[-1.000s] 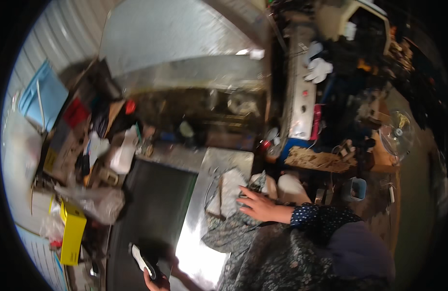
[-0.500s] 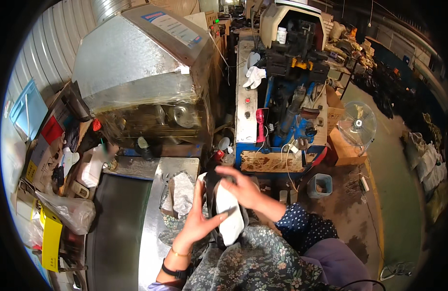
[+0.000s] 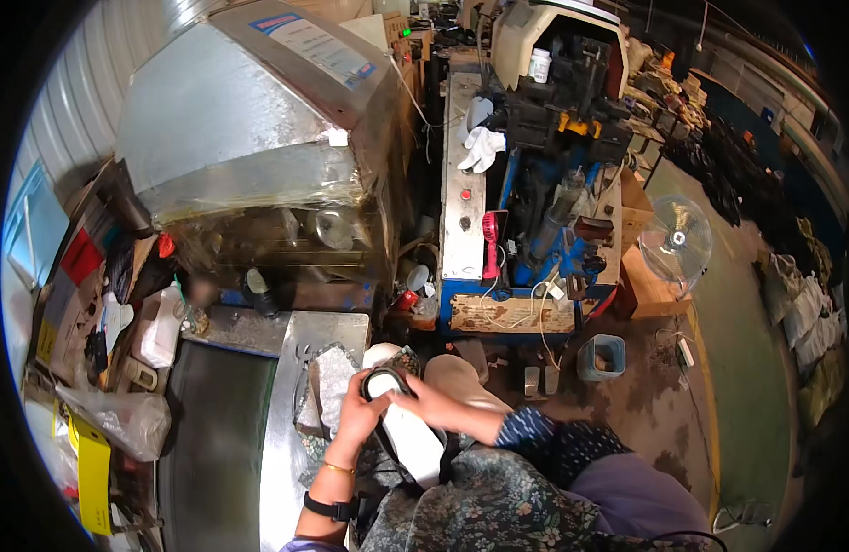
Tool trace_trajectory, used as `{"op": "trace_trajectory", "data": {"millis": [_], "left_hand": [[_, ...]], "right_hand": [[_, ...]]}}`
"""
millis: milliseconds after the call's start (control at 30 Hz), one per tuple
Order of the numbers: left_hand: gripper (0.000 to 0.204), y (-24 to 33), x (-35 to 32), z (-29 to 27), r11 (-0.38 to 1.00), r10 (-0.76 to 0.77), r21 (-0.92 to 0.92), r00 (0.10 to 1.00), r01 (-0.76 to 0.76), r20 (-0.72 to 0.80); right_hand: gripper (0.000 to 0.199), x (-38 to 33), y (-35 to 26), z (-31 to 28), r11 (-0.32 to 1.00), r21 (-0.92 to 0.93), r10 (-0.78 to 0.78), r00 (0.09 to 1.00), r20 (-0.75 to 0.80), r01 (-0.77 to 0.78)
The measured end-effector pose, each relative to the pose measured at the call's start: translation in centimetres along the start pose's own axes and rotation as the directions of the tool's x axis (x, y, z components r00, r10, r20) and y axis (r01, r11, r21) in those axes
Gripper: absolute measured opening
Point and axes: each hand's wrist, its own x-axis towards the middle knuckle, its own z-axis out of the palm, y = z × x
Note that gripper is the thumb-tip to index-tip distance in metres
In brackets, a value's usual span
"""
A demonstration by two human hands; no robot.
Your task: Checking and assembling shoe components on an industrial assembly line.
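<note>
Over my lap I hold a black-and-white shoe [image 3: 413, 448] in both hands, its long white face turned up and its other end toward my body. My left hand [image 3: 355, 414] closes round the far end, with its thumb by the dark-rimmed opening. My right hand [image 3: 431, 405] grips the same end from the right, fingers bent over the dark rim. Some of the fingertips are hidden by the shoe. A patterned apron [image 3: 489, 501] lies beneath it. Just left of my left hand sits a whitish, crumpled piece of material [image 3: 335, 382] on patterned cloth.
A dark conveyor belt [image 3: 213, 432] with a metal side plate [image 3: 286, 442] runs at my left, under a large metal hood [image 3: 240, 120]. Ahead stands a blue machine [image 3: 553, 248] bearing a white glove [image 3: 482, 149] and pink handheld fan [image 3: 491, 244]. A bucket [image 3: 601, 357] and standing fan [image 3: 676, 237] are right.
The shoe has moved slightly down and left, and its dark-rimmed opening now faces up. My right hand has come down from above onto its far end, beside my left hand.
</note>
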Motion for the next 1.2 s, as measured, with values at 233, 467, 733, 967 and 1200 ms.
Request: {"op": "trace_trajectory", "data": {"millis": [233, 467, 733, 967, 1200], "left_hand": [[0.054, 4.9, 1.3, -0.3, 0.983, -0.081, -0.155, 0.989, 0.101, 0.127], [0.049, 1.1, -0.2, 0.7, 0.941, -0.099, -0.321, 0.994, 0.107, 0.042], [0.048, 2.1, 1.0, 0.2, 0.938, -0.184, -0.292, 0.982, 0.186, 0.033], [0.056, 1.0, -0.2, 0.7, 0.961, -0.15, -0.226, 0.987, 0.16, 0.062], [0.055, -0.9, -0.8, 1.5, 0.658, -0.43, -0.716, 0.897, 0.236, -0.099]], "right_hand": [[0.031, -2.4, -2.9, -3.7, 0.995, -0.064, 0.076, 0.997, -0.015, -0.077], [0.06, -1.7, -0.6, -0.5, 0.839, 0.241, 0.468, 0.872, 0.141, -0.489], [0.051, 1.3, -5.0, -1.2, 0.682, -0.721, 0.335, 0.929, 0.158, -0.123], [0.056, -7.9, -1.0, -1.5, 0.946, -0.262, 0.234, 0.961, 0.145, -0.191], [0.048, -2.3, -1.5, -1.1, 0.969, 0.155, 0.172, 0.976, 0.133, -0.192]]}}
